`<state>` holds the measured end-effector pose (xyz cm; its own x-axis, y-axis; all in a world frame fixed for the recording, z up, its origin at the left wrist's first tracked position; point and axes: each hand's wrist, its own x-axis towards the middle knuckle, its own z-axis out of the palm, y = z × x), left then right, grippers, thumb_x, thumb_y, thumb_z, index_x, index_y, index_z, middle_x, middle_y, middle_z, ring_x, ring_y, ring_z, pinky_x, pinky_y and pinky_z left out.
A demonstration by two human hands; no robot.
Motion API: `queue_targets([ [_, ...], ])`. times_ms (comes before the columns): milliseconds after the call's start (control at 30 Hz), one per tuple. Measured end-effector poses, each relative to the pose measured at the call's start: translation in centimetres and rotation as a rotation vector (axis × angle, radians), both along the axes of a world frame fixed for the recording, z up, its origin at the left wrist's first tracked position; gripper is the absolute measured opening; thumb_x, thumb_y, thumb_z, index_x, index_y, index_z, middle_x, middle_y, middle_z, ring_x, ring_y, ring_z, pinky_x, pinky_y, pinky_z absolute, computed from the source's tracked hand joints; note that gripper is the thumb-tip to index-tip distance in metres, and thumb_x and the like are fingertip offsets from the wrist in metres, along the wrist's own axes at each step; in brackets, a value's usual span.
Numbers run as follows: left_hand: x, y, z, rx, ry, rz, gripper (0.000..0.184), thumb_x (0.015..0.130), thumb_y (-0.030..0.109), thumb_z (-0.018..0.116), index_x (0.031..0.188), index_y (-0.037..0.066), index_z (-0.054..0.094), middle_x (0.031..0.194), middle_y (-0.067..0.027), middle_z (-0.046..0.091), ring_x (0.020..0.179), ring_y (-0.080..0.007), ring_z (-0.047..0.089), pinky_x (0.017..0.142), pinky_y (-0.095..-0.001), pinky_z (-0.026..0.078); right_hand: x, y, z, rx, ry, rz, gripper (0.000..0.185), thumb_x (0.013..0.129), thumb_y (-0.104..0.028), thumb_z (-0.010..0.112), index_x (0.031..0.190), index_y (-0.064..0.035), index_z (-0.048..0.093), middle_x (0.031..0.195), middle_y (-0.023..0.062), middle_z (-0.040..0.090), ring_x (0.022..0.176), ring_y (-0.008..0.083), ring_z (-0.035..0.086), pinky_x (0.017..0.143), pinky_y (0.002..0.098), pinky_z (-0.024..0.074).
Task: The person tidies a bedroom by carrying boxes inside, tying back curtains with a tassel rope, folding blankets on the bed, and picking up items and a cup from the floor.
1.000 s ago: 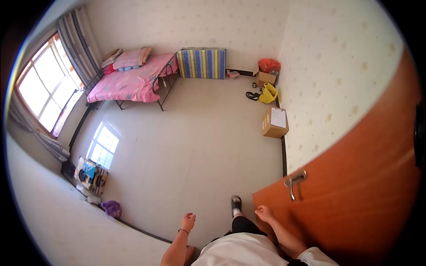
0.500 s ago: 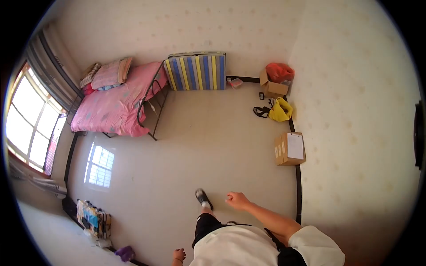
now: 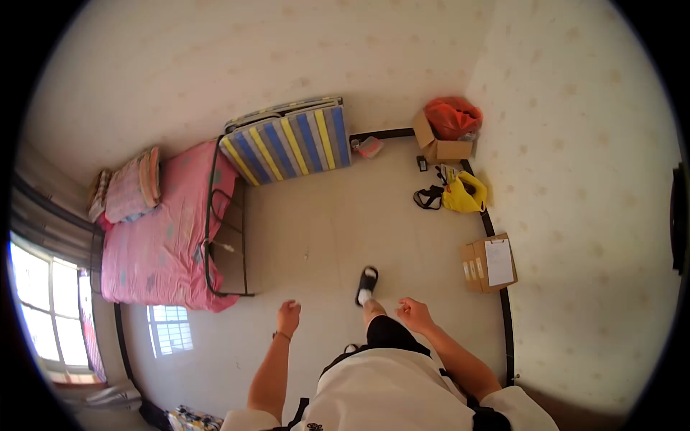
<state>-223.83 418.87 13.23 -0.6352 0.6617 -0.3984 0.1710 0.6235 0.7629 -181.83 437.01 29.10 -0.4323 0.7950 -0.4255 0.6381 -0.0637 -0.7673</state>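
Observation:
My left hand [image 3: 289,318] is out in front of my body over the floor, its fingers loosely curled in. A dark band circles that wrist. My right hand [image 3: 415,314] is raised on the other side, also with curled fingers, and I make out nothing held in either one. Between them a foot in a dark slipper [image 3: 367,286] steps forward on the pale tiled floor [image 3: 323,215]. Neither hand touches anything; the metal bed frame [image 3: 208,244] is nearest the left, and the cardboard box with a clipboard [image 3: 474,267] is nearest the right.
A bed with a pink sheet [image 3: 162,237] stands at left, beside a folded striped cot [image 3: 291,147]. Along the right wall lie a yellow bag [image 3: 460,197], black straps [image 3: 428,197] and an open carton [image 3: 449,151] with a red bag [image 3: 453,117].
My left hand has swung up and forward, and my right has shifted right. The other foot now leads. My view has turned, tilting the bed and cot; the box appears nearer.

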Motion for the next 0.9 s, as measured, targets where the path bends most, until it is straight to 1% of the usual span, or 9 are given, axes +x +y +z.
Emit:
queue_targets([
  [133, -2.1, 20.6, 7.9, 0.004, -0.101, -0.034, 0.040, 0.088, 0.024, 0.065, 0.119, -0.001, 0.062, 0.093, -0.0104, 0.071, 0.086, -0.0182, 0.066, 0.078, -0.0322, 0.051, -5.1, 12.7, -4.0, -0.079, -0.050, -0.041, 0.044, 0.086, -0.031, 0.069, 0.119, -0.0021, 0.062, 0.095, 0.0121, 0.072, 0.088, 0.0244, 0.069, 0.080, 0.0348, 0.0538],
  [200, -4.8, 26.6, 2.2, -0.035, -0.146, -0.031, 0.039, 0.088, 0.023, 0.066, 0.119, -0.001, 0.062, 0.092, -0.0102, 0.071, 0.085, -0.0177, 0.066, 0.078, -0.0317, 0.051, -7.9, 20.9, -5.9, -0.090, -0.081, -0.026, 0.044, 0.086, -0.031, 0.069, 0.119, -0.0027, 0.062, 0.094, 0.0121, 0.072, 0.088, 0.0251, 0.069, 0.080, 0.0351, 0.0536],
  [333, -6.9, 36.6, 2.8, -0.148, -0.286, 0.014, 0.038, 0.089, 0.022, 0.066, 0.118, -0.002, 0.062, 0.093, -0.0109, 0.071, 0.085, -0.0177, 0.066, 0.078, -0.0306, 0.051, -10.7, 32.9, -4.6, -0.121, -0.127, -0.028, 0.043, 0.086, -0.031, 0.069, 0.118, -0.0034, 0.062, 0.092, 0.0115, 0.072, 0.087, 0.0260, 0.069, 0.080, 0.0353, 0.0534],
  [500, -12.1, 55.1, -2.8, -0.132, -0.339, -0.077, 0.036, 0.089, 0.021, 0.065, 0.117, -0.001, 0.062, 0.094, -0.0094, 0.070, 0.085, -0.0167, 0.066, 0.076, -0.0295, 0.052, -14.1, 49.8, -6.2, -0.174, -0.153, -0.152, 0.040, 0.085, -0.031, 0.069, 0.114, -0.0036, 0.063, 0.087, 0.0094, 0.071, 0.082, 0.0230, 0.069, 0.077, 0.0339, 0.0534],
  [567, -13.4, 65.1, -7.8, -0.156, -0.314, -0.181, 0.035, 0.089, 0.020, 0.064, 0.117, 0.000, 0.060, 0.094, -0.0062, 0.069, 0.084, -0.0143, 0.066, 0.070, -0.0269, 0.052, -14.9, 55.4, -10.2, -0.181, -0.179, -0.188, 0.039, 0.085, -0.030, 0.069, 0.113, -0.0038, 0.064, 0.085, 0.0093, 0.071, 0.080, 0.0222, 0.069, 0.075, 0.0329, 0.0534],
  [633, -14.2, 74.8, -17.8, -0.107, -0.377, -0.237, 0.034, 0.090, 0.020, 0.063, 0.118, 0.001, 0.060, 0.096, -0.0069, 0.069, 0.087, -0.0147, 0.067, 0.073, -0.0272, 0.052, -15.9, 62.5, -17.9, -0.182, -0.201, -0.218, 0.038, 0.085, -0.029, 0.069, 0.113, -0.0037, 0.064, 0.084, 0.0095, 0.071, 0.079, 0.0221, 0.069, 0.074, 0.0326, 0.0536],
  [733, -13.6, 93.6, -24.8, 0.000, -0.736, 0.096, 0.032, 0.093, 0.019, 0.060, 0.121, 0.003, 0.058, 0.100, -0.0081, 0.068, 0.091, -0.0172, 0.066, 0.079, -0.0295, 0.053, -17.7, 73.0, -33.0, -0.164, -0.245, -0.204, 0.039, 0.085, -0.029, 0.068, 0.113, -0.0026, 0.063, 0.085, 0.0113, 0.071, 0.079, 0.0244, 0.069, 0.074, 0.0340, 0.0541],
  [833, -12.1, 105.4, -36.8, 0.090, -0.824, 0.170, 0.036, 0.096, 0.021, 0.058, 0.127, 0.004, 0.053, 0.110, -0.0113, 0.065, 0.100, -0.0230, 0.064, 0.086, -0.0357, 0.053, -20.9, 82.9, -48.4, -0.110, -0.318, -0.137, 0.041, 0.086, -0.029, 0.068, 0.115, -0.0008, 0.062, 0.088, 0.0150, 0.071, 0.079, 0.0297, 0.070, 0.076, 0.0375, 0.0547],
  [900, -10.2, 110.9, -47.4, -0.057, -0.871, 0.348, 0.042, 0.094, 0.021, 0.061, 0.131, 0.006, 0.049, 0.116, -0.0118, 0.061, 0.106, -0.0256, 0.061, 0.089, -0.0403, 0.052, -23.8, 89.2, -56.9, -0.087, -0.151, -0.176, 0.039, 0.085, -0.026, 0.067, 0.114, -0.0005, 0.062, 0.087, 0.0165, 0.071, 0.079, 0.0313, 0.070, 0.075, 0.0393, 0.0548],
])
